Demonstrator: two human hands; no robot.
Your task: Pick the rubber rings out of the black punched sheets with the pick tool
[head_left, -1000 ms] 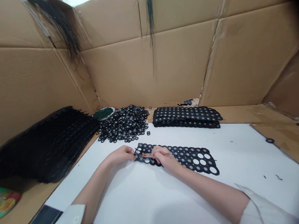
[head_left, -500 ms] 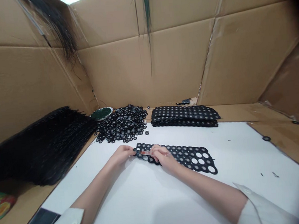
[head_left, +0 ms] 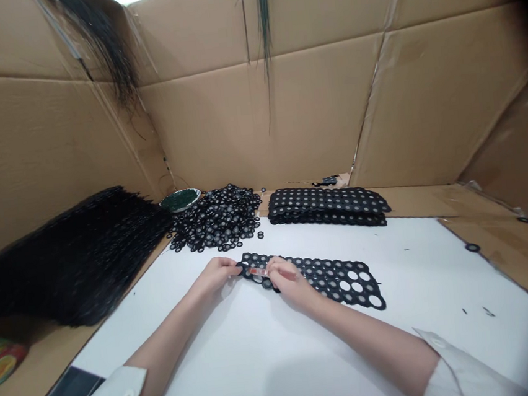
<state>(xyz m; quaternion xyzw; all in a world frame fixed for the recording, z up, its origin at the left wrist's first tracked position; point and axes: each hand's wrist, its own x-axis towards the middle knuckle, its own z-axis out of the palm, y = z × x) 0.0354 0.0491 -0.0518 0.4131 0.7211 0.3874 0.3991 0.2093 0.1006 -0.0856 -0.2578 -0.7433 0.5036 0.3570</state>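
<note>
A black perforated sheet point(head_left: 332, 277) with round holes lies on the white table top point(head_left: 269, 347). My left hand point(head_left: 218, 273) pinches the sheet's left end, fingers closed. My right hand point(head_left: 287, 280) rests on the sheet just right of that, closed around a small reddish tool point(head_left: 257, 272) whose tip points left at the sheet. Several holes at the sheet's right end are empty and show white; the others hold grey discs.
A pile of loose black rings point(head_left: 219, 218) lies behind the hands, a stack of filled sheets point(head_left: 328, 206) to its right. A big heap of black material point(head_left: 68, 257) fills the left. A green dish point(head_left: 181, 200) stands at the back. Cardboard walls point(head_left: 311, 106) surround the table.
Both hands stay on the sheet's left end with only tiny shifts; the view has wobbled slightly.
</note>
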